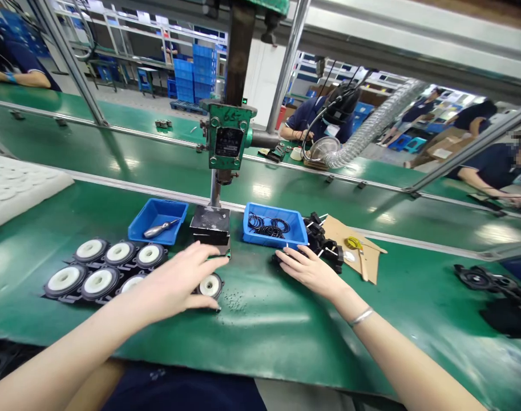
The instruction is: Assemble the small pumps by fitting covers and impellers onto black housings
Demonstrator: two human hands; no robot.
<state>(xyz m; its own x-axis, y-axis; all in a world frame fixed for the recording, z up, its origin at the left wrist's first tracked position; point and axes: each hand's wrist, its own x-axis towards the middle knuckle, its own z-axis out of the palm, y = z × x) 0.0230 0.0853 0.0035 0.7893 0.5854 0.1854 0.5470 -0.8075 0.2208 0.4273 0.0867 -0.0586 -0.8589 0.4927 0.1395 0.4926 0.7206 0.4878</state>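
Observation:
My left hand (181,282) reaches over the table with its fingers spread. Between its thumb and fingers lies a round black part with a white centre (210,285); whether the hand touches it I cannot tell. Several similar black parts with white discs (101,282) lie in rows to the left, partly hidden by my forearm. My right hand (308,273) has its fingers stretched out in front of a blue bin (275,237) of black rings (269,226). Something dark shows under its fingertips. A heap of black plastic pieces with white pins (328,245) lies just beyond it.
A green press (226,137) stands over a black metal block (210,222). Left of it, a blue bin (144,228) holds a screwdriver (161,228). Cardboard (371,262) with yellow tape lies right. Dark crumbs (238,301) dot the green table. Other people work behind the rail.

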